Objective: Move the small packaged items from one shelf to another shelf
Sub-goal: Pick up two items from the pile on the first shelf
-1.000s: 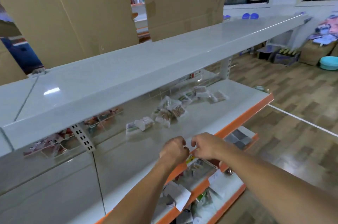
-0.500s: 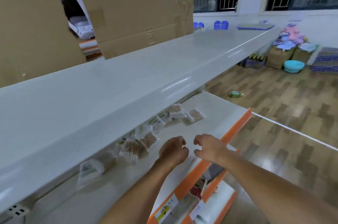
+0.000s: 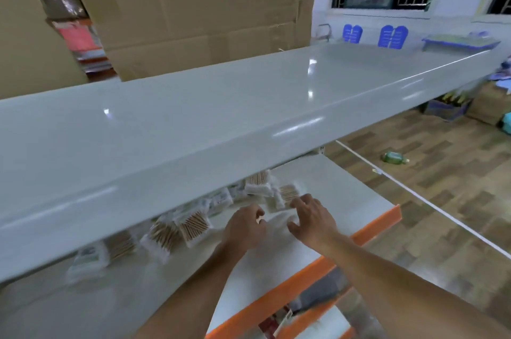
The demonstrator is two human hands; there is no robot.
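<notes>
Several small clear packets of cotton swabs (image 3: 193,225) lie in a loose row on the white middle shelf (image 3: 345,200), partly hidden under the top shelf (image 3: 193,122). My left hand (image 3: 244,225) hovers over the shelf with curled fingers, holding nothing that I can see. My right hand (image 3: 312,217) is spread, its fingertips at one swab packet (image 3: 284,196) at the right end of the row. The frame is blurred.
The middle shelf has an orange front edge (image 3: 367,233). A lower shelf (image 3: 304,311) holds more packaged goods. Large cardboard sheets (image 3: 193,6) stand behind the top shelf. A green bottle (image 3: 394,158) lies on the wooden floor, with boxes (image 3: 448,109) by the wall.
Both hands have moved forward from the orange front edge into the middle shelf, up to the swab packets. My view has swung right and moved closer. The right hand's fingers have spread.
</notes>
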